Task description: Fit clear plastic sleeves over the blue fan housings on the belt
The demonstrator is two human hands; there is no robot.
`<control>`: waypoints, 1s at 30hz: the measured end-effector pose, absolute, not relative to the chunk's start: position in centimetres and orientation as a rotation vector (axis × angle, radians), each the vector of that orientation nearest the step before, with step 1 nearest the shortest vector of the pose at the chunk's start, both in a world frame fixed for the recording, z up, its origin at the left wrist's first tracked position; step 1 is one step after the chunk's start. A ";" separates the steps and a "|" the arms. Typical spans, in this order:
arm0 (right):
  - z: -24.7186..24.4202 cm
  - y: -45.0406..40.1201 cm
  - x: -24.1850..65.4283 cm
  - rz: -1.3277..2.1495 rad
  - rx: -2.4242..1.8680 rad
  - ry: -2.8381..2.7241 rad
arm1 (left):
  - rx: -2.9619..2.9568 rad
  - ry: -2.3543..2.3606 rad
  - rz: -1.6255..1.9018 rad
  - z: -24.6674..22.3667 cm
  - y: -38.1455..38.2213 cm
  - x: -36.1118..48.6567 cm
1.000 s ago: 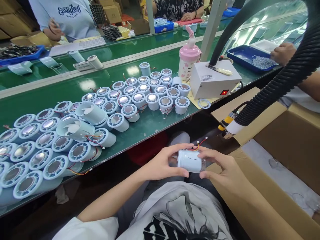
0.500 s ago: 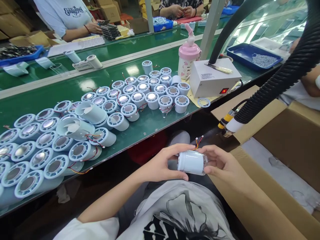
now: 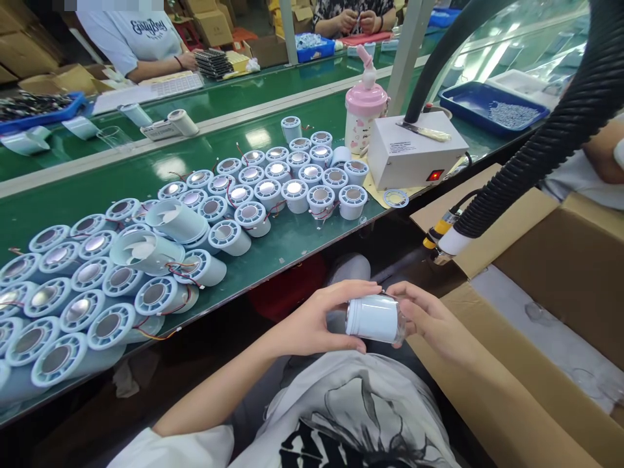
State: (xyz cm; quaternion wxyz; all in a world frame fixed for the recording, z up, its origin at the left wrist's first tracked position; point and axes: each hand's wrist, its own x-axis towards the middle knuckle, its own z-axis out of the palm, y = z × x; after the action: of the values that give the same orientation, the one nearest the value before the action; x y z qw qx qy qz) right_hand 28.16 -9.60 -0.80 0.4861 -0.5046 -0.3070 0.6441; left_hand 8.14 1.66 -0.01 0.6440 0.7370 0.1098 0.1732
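Holding a pale blue cylinder [image 3: 373, 316] level in front of your shirt [image 3: 361, 416], you have it between both hands. Your left hand [image 3: 336, 318] curls around its left end, fingers over the top and thumb below. Your right hand [image 3: 426, 318] pinches the other end, where a clear sleeve [image 3: 400, 325] wraps the cylinder and shows past the blue; how your right thumb sits is partly hidden.

Ahead and to the left of your hands, many similar cylinders [image 3: 231, 236] stand in close rows on the green worktop [image 3: 287, 240], with thin red wires between some of them. Two open-ended blue cups [image 3: 146, 252] lie tilted on top of that group, nearest your left forearm.

Beyond your right hand, a white box-shaped unit [image 3: 414, 159] shows a lit red switch, with a flat blue ring [image 3: 395, 198] just in front of it and a pink-lidded bottle [image 3: 363, 120] beside it. Closer to your right hand, a black ribbed hose [image 3: 517, 156] ends in a white nozzle [image 3: 455, 242]. To the right of that hand sits a cardboard box [image 3: 565, 273], clear plastic inside.
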 end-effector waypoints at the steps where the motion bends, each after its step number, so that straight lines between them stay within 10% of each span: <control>1: -0.9 -9.6 28.1 1.590 -1.237 -0.721 | 1.682 0.249 0.398 -0.1 1.7 8.1; 21: -0.9 -9.4 27.3 1.966 -1.233 -0.487 | 1.733 0.282 0.404 0.4 1.2 8.2; 30: -1.8 -11.5 28.4 0.652 -1.242 -1.655 | 1.566 0.450 0.313 1.3 0.7 8.2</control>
State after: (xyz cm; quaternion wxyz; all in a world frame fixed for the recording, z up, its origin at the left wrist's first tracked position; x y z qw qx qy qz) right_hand 28.40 -11.54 -1.84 0.4673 -0.5062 -0.6745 0.2656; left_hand 8.19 0.70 1.33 0.6753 0.6961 0.2001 0.1390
